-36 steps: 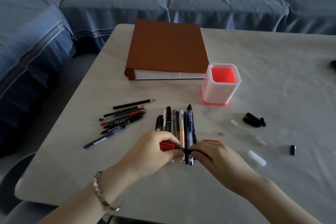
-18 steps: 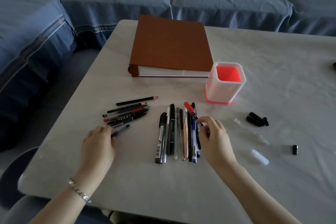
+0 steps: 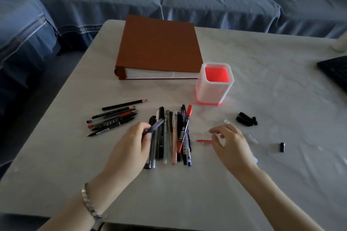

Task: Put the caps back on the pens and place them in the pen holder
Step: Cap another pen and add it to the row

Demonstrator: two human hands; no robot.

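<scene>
Head view: left hand [image 3: 131,148] fingers pinch blue pen [image 3: 156,126]; right hand [image 3: 231,143] fingers loosely spread.

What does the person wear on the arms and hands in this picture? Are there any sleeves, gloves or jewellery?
No sleeves are in view: both forearms are bare. Neither the left hand nor the right hand wears a glove. On the left wrist there is a bracelet of silvery, metallic-looking links. The right wrist carries nothing. No ring shows on any finger.

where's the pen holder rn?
Head view: the pen holder stands upright on the table, right of centre, by the binder's near right corner and beyond the pen row.
</scene>
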